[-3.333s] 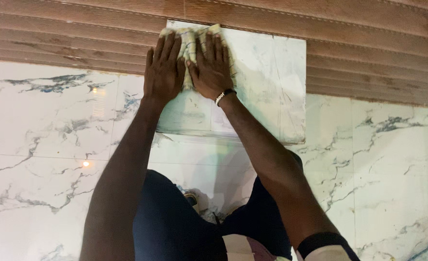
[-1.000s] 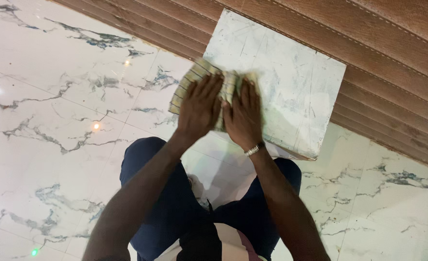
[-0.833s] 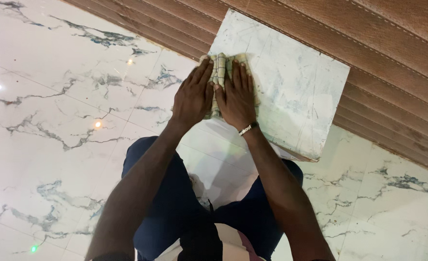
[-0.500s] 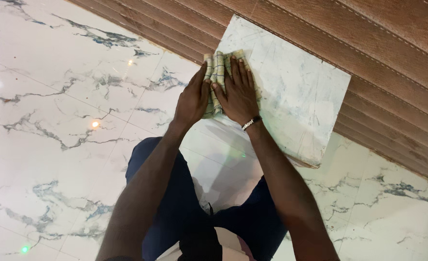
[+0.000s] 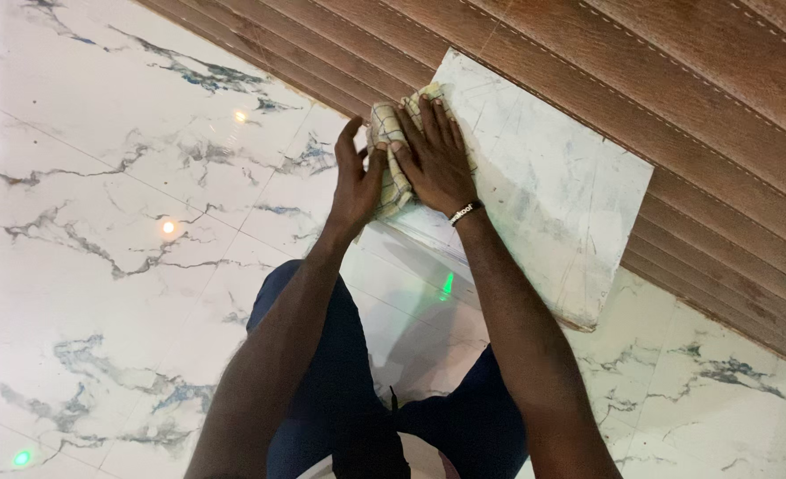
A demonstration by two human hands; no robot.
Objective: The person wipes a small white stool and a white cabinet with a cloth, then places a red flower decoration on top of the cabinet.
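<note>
With the right hand (image 5: 433, 160) flat, fingers spread on the checked cloth (image 5: 391, 151) at the loose tile's (image 5: 544, 195) near-left corner, and the left hand (image 5: 355, 182) pinching the cloth's edge, hard pushing risked sliding the leaning tile off the wooden steps (image 5: 677, 71).

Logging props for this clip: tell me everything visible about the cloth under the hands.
The cloth is a pale yellowish fabric with a thin dark check, bunched into folds rather than spread flat. It lies on the near left corner of the white marbled slab, part of it hanging past the slab's edge. The right hand presses flat on top of it; the left hand grips its left side. Most of it is hidden beneath them.
</note>
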